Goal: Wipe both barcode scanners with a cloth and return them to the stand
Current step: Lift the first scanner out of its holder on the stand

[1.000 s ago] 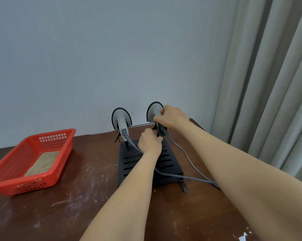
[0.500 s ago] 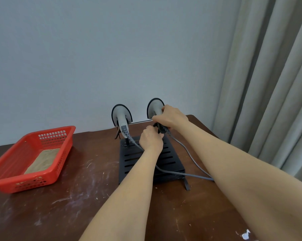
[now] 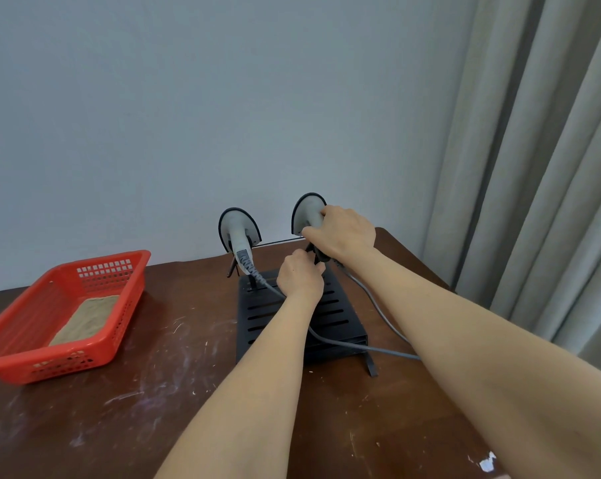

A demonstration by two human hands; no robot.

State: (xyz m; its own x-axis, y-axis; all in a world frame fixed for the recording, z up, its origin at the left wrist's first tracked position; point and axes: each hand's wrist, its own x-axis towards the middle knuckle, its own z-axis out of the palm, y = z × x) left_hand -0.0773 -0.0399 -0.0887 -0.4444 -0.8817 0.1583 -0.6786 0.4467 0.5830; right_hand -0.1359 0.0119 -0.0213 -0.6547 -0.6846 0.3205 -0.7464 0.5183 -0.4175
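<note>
Two grey barcode scanners with black rims stand at the back of a black slotted stand (image 3: 340, 316). The left scanner (image 3: 238, 233) rests in its holder with nobody touching it, its grey cable (image 3: 347, 344) trailing across the stand. My right hand (image 3: 344, 236) is wrapped around the handle of the right scanner (image 3: 306, 210). Just below it, my left hand (image 3: 301, 276) pinches at the base of that scanner, where the holder is; what the fingers grip is hidden. A folded beige cloth (image 3: 85, 319) lies in a red basket (image 3: 60, 361).
The red basket sits at the table's left. The dark, scuffed wooden table (image 3: 174, 392) meets a grey wall behind. Grey curtains (image 3: 534, 167) hang at the right, close to the table's right edge. A second cable (image 3: 378, 305) runs off to the right.
The view has tilted slightly. Both hands stay at the right scanner, which has hardly moved; my left hand has edged a little closer under it.
</note>
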